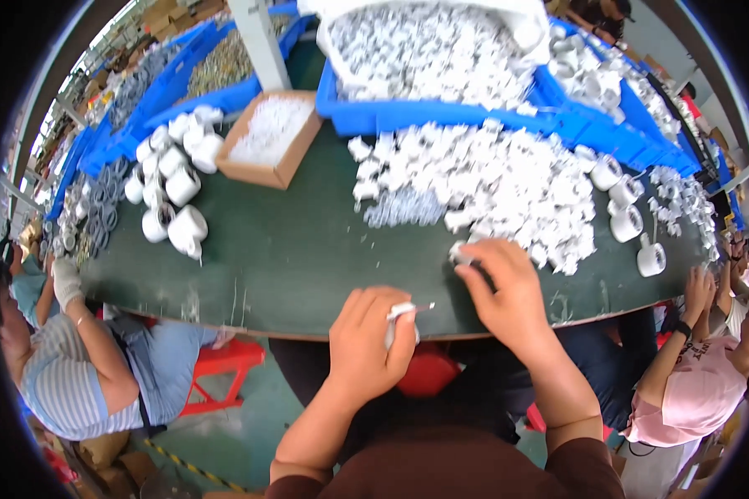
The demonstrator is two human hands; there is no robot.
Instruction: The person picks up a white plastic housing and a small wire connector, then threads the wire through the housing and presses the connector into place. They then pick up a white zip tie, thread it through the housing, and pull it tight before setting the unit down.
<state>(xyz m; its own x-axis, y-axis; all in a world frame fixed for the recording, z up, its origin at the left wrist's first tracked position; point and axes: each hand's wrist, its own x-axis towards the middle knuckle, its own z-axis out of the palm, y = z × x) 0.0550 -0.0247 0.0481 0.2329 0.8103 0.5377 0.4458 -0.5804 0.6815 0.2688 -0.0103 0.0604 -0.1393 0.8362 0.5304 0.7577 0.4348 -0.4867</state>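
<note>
My left hand (366, 337) is closed over the table's near edge, thumb and fingers around a small white plastic part (401, 310). A thin pin-like piece with a pale tip sticks out to the right of it. My right hand (508, 291) reaches over the green tabletop, thumb and forefinger pinched on another small white plastic part (458, 253). Just beyond that hand spreads a large heap of small white plastic pieces (508, 179). Against its left side lies a small pile of grey-blue pieces (404, 208).
Blue bins (441, 115) of white parts line the far side. An open cardboard box (266, 137) of small translucent pieces sits left of centre. White round fittings (175, 183) cluster at left, more (626, 220) at right. Co-workers sit on both sides; one wears a glove (66, 283).
</note>
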